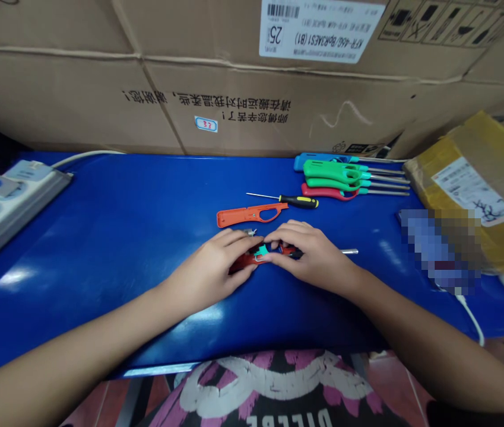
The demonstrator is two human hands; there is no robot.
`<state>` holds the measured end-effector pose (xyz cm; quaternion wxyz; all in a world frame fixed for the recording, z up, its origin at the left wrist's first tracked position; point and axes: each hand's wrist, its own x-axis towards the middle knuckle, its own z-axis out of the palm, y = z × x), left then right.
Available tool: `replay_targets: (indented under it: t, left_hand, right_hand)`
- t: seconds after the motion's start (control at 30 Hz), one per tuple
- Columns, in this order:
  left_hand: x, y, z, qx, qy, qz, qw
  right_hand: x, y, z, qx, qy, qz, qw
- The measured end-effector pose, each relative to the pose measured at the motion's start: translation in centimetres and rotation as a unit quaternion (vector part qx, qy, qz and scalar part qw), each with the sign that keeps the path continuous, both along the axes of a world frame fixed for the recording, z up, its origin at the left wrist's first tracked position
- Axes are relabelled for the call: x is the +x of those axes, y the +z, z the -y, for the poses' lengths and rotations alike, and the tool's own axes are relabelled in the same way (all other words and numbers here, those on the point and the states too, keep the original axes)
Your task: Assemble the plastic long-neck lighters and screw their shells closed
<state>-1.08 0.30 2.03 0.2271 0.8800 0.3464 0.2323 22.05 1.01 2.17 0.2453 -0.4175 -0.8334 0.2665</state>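
An opened long-nosed lighter [247, 261], its red-orange shell half partly covered by my fingers, lies low over the blue table between both hands. My left hand [216, 264] wraps round the handle end, thumb in front and fingers behind. My right hand [309, 252] closes round the other end, its fingertips by the teal trigger [261, 251]. A metal tube [349, 251] sticks out to the right beyond that hand. Just behind lies the loose orange shell half [247, 214], and beyond it a screwdriver [298, 201] with a black and yellow handle. My fingers hide much of the inner parts.
Several long lighters [334, 172] in blue, green and red are piled at the back right. A cardboard box [216, 77] walls off the back. A power strip [6, 196] stands left; a taped parcel [478, 190] and a cabled, blurred-out device [441, 252] lie right.
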Motion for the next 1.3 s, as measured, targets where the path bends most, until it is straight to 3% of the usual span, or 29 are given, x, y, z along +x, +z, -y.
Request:
replay_targets:
  t: [0.13,0.23,0.37,0.67,0.87,1.1,1.3]
  left_hand:
    - [-0.2,0.0,-0.2,-0.028,0.017,-0.015,0.999]
    - [-0.3,0.1,-0.2,-0.043,0.018,-0.022,0.999]
    - [-0.2,0.0,-0.1,-0.040,0.017,-0.025,0.999]
    - [0.1,-1.2,-0.3,0.006,0.005,0.024,1.000]
    - [0.2,-1.5,-0.5,0.015,-0.013,0.043,0.999]
    - [0.3,-1.5,-0.5,0.016,-0.013,0.039,0.999]
    - [0.3,-1.7,-0.5,0.020,-0.011,0.040,0.999]
  right_hand:
    - [1.3,0.9,-0.4,-0.029,-0.026,-0.001,0.999]
    - [2.2,1.0,-0.8,-0.067,0.001,0.052,0.996]
    - [2.1,0.6,-1.0,-0.083,0.028,0.049,0.995]
    - [1.8,0.7,-0.7,-0.061,0.048,0.022,0.997]
    - [2.0,0.4,-0.5,0.035,0.108,0.122,0.986]
    - [1.5,-0.2,-0.3,-0.023,0.087,0.062,0.994]
    - [1.5,-0.1,-0.2,-0.028,0.090,0.046,0.995]
